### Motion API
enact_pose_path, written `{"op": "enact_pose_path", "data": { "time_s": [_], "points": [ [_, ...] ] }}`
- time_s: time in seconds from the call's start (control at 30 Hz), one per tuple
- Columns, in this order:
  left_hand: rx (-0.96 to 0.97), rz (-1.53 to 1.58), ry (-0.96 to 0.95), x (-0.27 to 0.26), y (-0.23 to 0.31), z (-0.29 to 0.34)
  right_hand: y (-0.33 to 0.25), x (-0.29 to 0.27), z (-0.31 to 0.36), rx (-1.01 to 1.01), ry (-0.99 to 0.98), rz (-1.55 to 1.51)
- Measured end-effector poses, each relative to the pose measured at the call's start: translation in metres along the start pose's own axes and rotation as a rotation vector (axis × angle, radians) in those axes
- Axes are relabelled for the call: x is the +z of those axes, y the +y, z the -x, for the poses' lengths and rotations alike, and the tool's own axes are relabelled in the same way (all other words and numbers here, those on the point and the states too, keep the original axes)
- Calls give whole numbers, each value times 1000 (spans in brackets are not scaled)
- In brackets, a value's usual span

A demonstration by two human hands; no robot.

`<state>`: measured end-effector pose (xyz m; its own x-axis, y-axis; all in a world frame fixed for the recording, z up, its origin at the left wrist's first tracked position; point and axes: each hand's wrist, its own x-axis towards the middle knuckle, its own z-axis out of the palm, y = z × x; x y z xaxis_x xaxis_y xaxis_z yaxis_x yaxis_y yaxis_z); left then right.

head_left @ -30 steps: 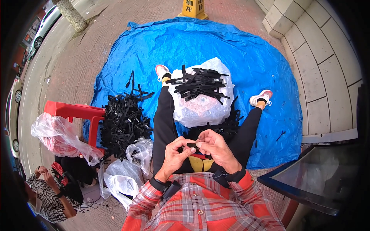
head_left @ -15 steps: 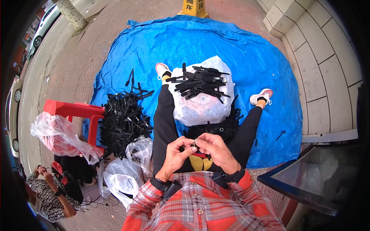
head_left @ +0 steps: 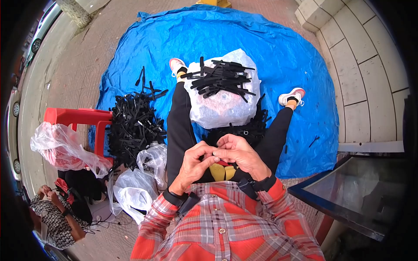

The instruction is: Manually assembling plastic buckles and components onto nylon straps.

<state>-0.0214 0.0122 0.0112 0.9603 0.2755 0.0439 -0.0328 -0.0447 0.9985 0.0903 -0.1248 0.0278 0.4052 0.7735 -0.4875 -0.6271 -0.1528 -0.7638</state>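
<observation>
"Everything has slid upward and slightly left in my view since half a second ago, and the small piece that showed between my fingertips is now hidden."

"What are your hands doing, then?"

"Meeting over my lap. Left hand (head_left: 193,167) and right hand (head_left: 244,158) have their fingers bent inward, tips together in a pinch. Whether they're gripping something, I can't tell; the fingers cover the spot."

"And the black straps?"

"Three lots. Just beyond the bag (head_left: 152,164) by my left knee, a big heap of black straps (head_left: 135,126) spreads on the blue sheet (head_left: 305,69). Another pile (head_left: 250,129) lies between my legs, past my hands. Then a criss-crossed stack (head_left: 220,80) rests on top of the large translucent sack (head_left: 222,113) ahead of me."

"What's in that sack?"

"It's bulging. Pink and bluish colour shows through, too clouded to make out."

"The other bags?"

"That one by my knee is clear and crumpled, with dark bits showing in it. Touching it is a whitish bag (head_left: 133,191), its contents unclear. Against the red stool (head_left: 78,115) sits a clear bag (head_left: 61,145) with something reddish inside."

"Who's that at lower left?"

"Another person (head_left: 56,217), hands raised close together."
</observation>
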Motion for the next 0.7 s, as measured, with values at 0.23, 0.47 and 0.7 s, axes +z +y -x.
{"op": "enact_pose_path", "data": {
  "time_s": [0.23,0.47,0.7],
  "points": [
    [48,-158,-50,-6,9,1,2,-15,4,56,-218,139],
    [-370,345,-92,-2,-9,3,19,-2,-1,-170,58,293],
    [-434,319,21,12,-8,-1,25,-8,-2,-195,275,415]
  ]
}}
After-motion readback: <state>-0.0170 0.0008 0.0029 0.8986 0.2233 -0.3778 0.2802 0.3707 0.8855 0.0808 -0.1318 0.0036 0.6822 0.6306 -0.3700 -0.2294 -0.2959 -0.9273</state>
